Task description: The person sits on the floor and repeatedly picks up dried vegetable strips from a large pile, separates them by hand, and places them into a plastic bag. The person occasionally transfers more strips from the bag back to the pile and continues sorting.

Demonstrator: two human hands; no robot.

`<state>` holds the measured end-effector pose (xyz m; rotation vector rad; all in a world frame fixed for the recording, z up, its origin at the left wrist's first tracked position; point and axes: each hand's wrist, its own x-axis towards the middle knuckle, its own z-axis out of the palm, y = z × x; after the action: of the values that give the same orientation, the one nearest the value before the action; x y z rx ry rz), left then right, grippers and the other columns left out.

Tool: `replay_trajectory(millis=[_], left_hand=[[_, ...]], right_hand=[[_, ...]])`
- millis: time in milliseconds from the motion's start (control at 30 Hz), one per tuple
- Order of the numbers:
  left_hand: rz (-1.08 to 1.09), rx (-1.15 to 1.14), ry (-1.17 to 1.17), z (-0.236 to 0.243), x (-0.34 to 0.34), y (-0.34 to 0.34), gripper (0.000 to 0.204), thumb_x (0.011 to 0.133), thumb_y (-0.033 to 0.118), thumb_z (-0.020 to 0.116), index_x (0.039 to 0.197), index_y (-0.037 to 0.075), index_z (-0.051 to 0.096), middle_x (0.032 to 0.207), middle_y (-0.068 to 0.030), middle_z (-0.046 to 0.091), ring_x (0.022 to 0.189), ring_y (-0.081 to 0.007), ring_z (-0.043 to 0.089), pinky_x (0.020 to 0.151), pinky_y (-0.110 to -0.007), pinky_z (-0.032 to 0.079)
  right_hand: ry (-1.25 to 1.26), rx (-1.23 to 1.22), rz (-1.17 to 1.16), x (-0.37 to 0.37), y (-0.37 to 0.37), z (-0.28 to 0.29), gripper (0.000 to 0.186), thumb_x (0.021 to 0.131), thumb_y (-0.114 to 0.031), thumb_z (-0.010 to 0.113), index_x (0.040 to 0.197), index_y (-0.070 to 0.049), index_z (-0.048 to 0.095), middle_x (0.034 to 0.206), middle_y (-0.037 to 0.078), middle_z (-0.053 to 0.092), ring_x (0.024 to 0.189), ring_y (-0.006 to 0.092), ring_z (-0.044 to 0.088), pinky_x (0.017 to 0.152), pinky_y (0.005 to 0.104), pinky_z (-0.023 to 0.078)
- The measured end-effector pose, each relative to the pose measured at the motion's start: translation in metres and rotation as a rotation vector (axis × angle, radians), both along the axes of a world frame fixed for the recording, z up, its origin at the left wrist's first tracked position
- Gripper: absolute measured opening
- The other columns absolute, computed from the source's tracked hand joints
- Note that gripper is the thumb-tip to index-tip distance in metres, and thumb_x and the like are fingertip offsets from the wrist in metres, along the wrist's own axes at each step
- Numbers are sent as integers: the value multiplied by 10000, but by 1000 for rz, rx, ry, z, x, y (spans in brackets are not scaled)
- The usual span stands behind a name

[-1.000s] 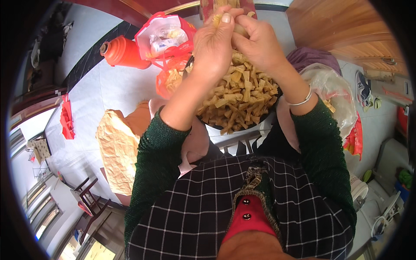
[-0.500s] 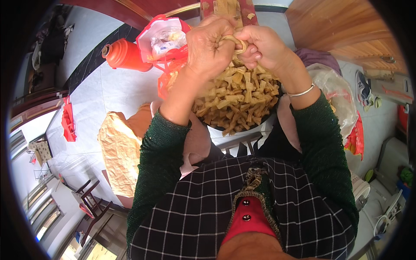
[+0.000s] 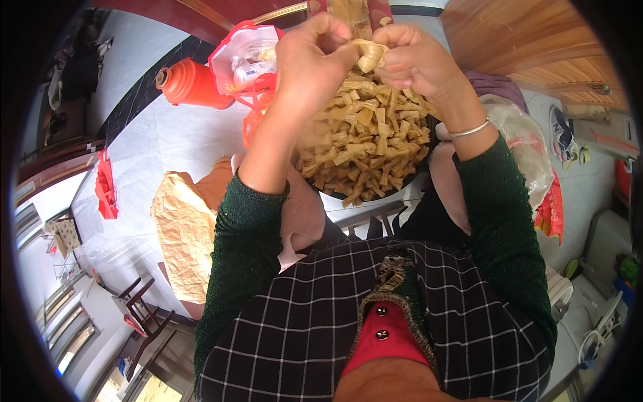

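Above a heap of tan knotted strips [image 3: 368,144], I hold one pale tan knotted strip [image 3: 368,56], whose exact material I cannot tell. My left hand [image 3: 313,63] has thumb and forefinger at the knot's left end. At its right end, my right hand [image 3: 418,63] pinches it, the other fingers curled in. The knot looks folded and compact between the two hands. The heap fills a dark round container [image 3: 429,151] between my knees, and only part of its rim shows.
To the left stand an orange-red flask [image 3: 194,84] and a red-and-white bag [image 3: 231,57] with plastic packets. A crumpled brown paper sack [image 3: 184,234] lies nearer me. On the right are a clear plastic bag [image 3: 526,151], shoes [image 3: 562,137] and a wooden cabinet [image 3: 529,40].
My hands have drawn slightly apart, the left shifting left with its fingers loosened from a fist. The looped strip between them is now a compact knot.
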<state>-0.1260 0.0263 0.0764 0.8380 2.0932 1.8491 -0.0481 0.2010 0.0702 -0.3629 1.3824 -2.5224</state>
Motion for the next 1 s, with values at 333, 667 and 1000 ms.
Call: replay_trajectory(millis=[333, 667, 1000], left_hand=[[-129, -131, 409, 9, 3, -12, 140, 839, 100, 705, 847, -32, 659, 596, -8, 604, 596, -46, 555, 538, -207, 445], [-652, 534, -704, 14, -15, -34, 244, 888, 195, 660, 686, 63, 632, 514, 35, 500, 398, -58, 379, 382, -217, 287], [-410, -342, 189, 13, -8, -28, 225, 906, 243, 646, 989, 33, 644, 694, 12, 621, 666, -104, 570, 617, -284, 462]], right_hand=[[-38, 295, -302, 6, -16, 11, 186, 962, -189, 576, 966, -17, 648, 614, -71, 416, 491, -1, 318, 431, 160, 291], [266, 665, -433, 17, 18, 15, 174, 945, -167, 573, 922, -11, 648, 624, -63, 456, 523, 0, 339, 458, 177, 252], [217, 870, -370, 7, 0, 17, 201, 879, -140, 645, 723, -19, 612, 594, -53, 484, 561, 26, 411, 504, 215, 339]])
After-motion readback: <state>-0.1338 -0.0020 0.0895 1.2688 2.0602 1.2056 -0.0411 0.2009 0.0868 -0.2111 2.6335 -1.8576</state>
